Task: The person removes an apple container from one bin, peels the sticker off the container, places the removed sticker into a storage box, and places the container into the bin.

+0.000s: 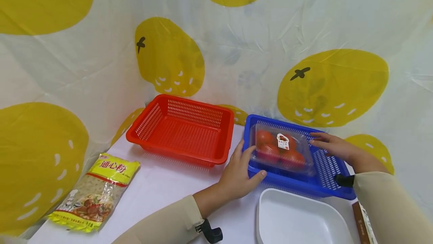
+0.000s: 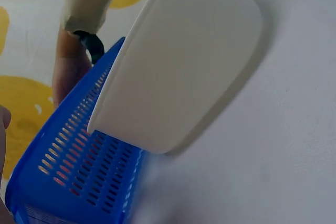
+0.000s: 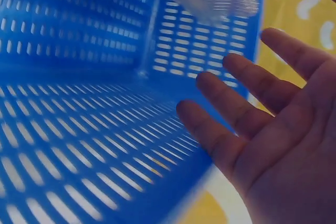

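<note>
A clear plastic box of tomatoes (image 1: 282, 148) with a white label sits in the left part of the blue basket (image 1: 329, 168). My left hand (image 1: 239, 172) is at the basket's left rim, its fingers spread beside the box; whether they touch it I cannot tell. Over the basket's right side reaches my right hand (image 1: 338, 150), fingers extended and apart from the box. In the right wrist view, that hand (image 3: 283, 119) shows straight, parted fingers with nothing in them. The left wrist view catches the slotted outer wall of the blue basket (image 2: 73, 161).
A red basket (image 1: 179, 133) stands behind and left of my left hand. At the far left lies a yellow-topped pasta bag (image 1: 98, 191). A white tub (image 1: 301, 217) is in front of the blue basket, with a brown-edged box (image 1: 362, 221) to its right. A fruit-patterned curtain (image 1: 243, 63) closes the back.
</note>
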`<state>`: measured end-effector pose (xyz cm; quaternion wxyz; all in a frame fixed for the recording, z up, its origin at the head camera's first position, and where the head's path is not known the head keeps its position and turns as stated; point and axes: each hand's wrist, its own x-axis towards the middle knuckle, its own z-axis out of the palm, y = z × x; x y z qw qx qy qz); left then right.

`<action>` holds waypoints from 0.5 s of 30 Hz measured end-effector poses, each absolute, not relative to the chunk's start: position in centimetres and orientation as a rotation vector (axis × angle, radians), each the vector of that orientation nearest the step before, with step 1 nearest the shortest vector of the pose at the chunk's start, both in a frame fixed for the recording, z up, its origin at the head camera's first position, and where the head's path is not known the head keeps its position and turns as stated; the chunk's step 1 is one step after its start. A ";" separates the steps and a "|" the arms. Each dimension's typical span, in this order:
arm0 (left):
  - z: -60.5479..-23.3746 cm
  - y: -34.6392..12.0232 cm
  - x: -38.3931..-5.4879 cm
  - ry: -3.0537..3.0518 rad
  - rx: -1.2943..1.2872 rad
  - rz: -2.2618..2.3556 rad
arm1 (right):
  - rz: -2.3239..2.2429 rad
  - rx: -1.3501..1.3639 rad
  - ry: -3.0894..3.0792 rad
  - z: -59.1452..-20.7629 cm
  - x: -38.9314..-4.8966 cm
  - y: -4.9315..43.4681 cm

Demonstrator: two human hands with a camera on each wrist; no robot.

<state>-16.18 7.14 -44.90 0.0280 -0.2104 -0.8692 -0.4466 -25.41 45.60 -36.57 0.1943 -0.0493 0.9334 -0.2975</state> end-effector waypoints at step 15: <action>-47.3 7.7 -17.5 -2.678 -0.552 -1.565 | -1.229 -0.023 2.339 -42.4 -27.1 45.8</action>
